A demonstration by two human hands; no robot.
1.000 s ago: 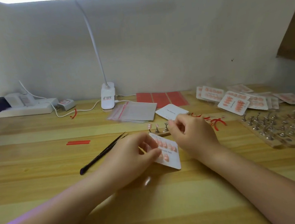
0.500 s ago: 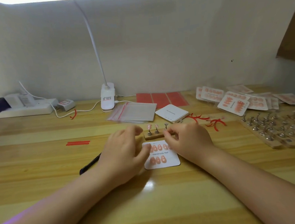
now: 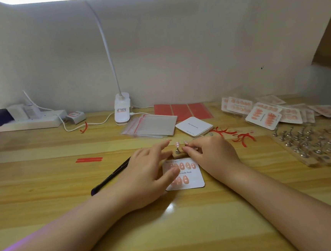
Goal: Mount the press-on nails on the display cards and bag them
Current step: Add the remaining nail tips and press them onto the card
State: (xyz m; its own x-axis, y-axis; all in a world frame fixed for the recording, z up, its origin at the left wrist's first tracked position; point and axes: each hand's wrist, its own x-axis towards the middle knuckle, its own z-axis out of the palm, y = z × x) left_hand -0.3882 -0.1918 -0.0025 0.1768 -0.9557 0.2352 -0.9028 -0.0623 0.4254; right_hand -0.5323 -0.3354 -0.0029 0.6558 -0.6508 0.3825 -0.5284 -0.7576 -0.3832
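Wooden desk [image 3: 46, 195], lamp-lit. My right hand [image 3: 209, 153] pinching nail [image 3: 185, 143] off stand [image 3: 178, 154]; left hand [image 3: 146, 173] released, fingers resting on display card [image 3: 193, 180] just below. Nail tiny, light, slick: take by edges.

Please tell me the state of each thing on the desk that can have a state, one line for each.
Display card: flat on desk, partly filled with nails.
Small wooden stand: upright, nails on its pegs.
Left hand: fingers straight, over the card's left edge.
Right hand: fingertips pinching a nail on the stand.
Zip bags: stacked, empty.
Tweezers: lying unused.
Desk lamp: on.
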